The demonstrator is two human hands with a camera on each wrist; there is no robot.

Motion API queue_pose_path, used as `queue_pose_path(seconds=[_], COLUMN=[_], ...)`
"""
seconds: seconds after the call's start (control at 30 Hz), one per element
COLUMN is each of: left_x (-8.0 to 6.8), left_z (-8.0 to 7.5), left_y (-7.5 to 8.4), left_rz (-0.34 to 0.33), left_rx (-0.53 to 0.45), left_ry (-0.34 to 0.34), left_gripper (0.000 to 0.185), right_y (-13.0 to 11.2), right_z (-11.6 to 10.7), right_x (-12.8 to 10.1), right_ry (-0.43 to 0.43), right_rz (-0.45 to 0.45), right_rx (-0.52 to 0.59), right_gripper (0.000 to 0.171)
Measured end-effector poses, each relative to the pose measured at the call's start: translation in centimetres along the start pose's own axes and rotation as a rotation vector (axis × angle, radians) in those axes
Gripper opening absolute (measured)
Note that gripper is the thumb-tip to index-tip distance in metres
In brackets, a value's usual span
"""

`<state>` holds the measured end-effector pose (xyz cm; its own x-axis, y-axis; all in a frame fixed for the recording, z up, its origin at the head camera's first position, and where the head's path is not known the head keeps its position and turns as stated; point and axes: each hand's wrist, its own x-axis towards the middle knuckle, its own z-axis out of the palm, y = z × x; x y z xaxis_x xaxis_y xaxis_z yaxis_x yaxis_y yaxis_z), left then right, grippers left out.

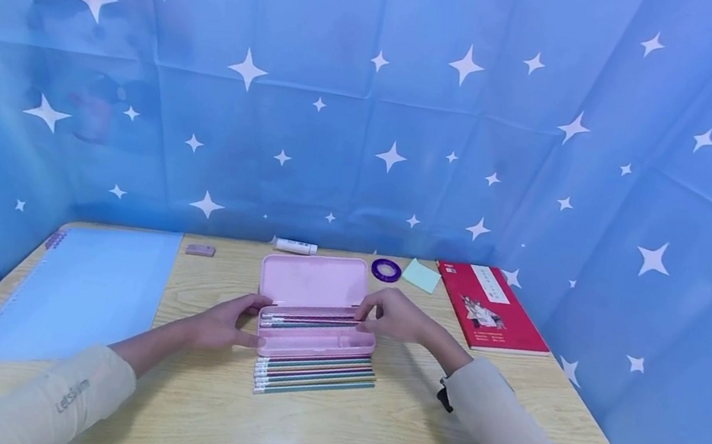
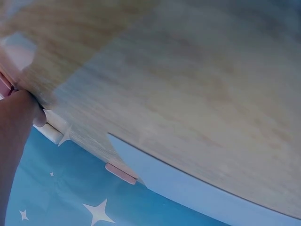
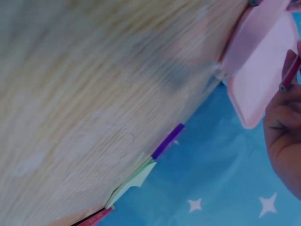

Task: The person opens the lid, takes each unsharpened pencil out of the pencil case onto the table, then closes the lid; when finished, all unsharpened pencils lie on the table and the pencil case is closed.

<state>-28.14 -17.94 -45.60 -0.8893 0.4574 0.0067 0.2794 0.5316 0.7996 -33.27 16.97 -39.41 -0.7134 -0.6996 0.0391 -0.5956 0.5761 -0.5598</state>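
A pink pencil case (image 1: pixel 314 282) lies open on the table, its lid tipped back. Several pencils (image 1: pixel 307 320) with white eraser ends lie in its tray, and a row of several more pencils (image 1: pixel 313 377) is lined up on the table along its front. My left hand (image 1: pixel 219 323) holds the case's left end, thumb at the front wall and fingers toward the back. Over the right end of the tray, my right hand (image 1: pixel 396 315) pinches a dark red pencil (image 3: pixel 290 74), as the right wrist view shows. In the left wrist view only part of the left hand (image 2: pixel 23 113) shows.
Behind the case are a white tube (image 1: pixel 295 247), a purple tape roll (image 1: pixel 386 270) and green sticky notes (image 1: pixel 421 276). A red book (image 1: pixel 491 311) lies at the right. To the left are a pale blue ring-bound sheet or pad (image 1: pixel 89 297) and a small pinkish eraser-like block (image 1: pixel 200 250).
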Motion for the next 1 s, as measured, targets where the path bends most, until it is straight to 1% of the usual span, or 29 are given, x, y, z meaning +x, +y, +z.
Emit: queue_pose_path(seconds=[0.2, 0.3, 0.5, 0.6, 0.73, 1.0], left_x=[0.1, 0.1, 0.2, 0.2, 0.2, 0.0], left_z=[-0.1, -0.1, -0.2, -0.2, -0.2, -0.2], left_y=[0.1, 0.1, 0.2, 0.2, 0.2, 0.2], left_rz=[0.004, 0.013, -0.009, -0.004, 0.006, -0.016], left_rx=[-0.001, -0.003, -0.005, -0.006, -0.009, -0.030], left_ry=[-0.002, -0.005, -0.003, -0.003, -0.007, -0.005], left_gripper=[0.077, 0.077, 0.077, 0.077, 0.078, 0.079], right_y=[-1.3, -2.1, -3.3, -3.7, -3.9, -3.7], right_z=[0.2, 0.6, 1.2, 1.5, 1.9, 3.2], right_x=[-1.6, -2.4, -3.6, -4.2, -4.7, -5.2], right_ry=[-0.002, -0.022, -0.067, -0.089, -0.117, -0.166], right_rz=[-0.020, -0.027, -0.063, -0.067, -0.070, -0.067], right_rx=[0.049, 0.053, 0.073, 0.077, 0.071, 0.055], right_gripper=[0.005, 0.005, 0.006, 0.007, 0.008, 0.008])
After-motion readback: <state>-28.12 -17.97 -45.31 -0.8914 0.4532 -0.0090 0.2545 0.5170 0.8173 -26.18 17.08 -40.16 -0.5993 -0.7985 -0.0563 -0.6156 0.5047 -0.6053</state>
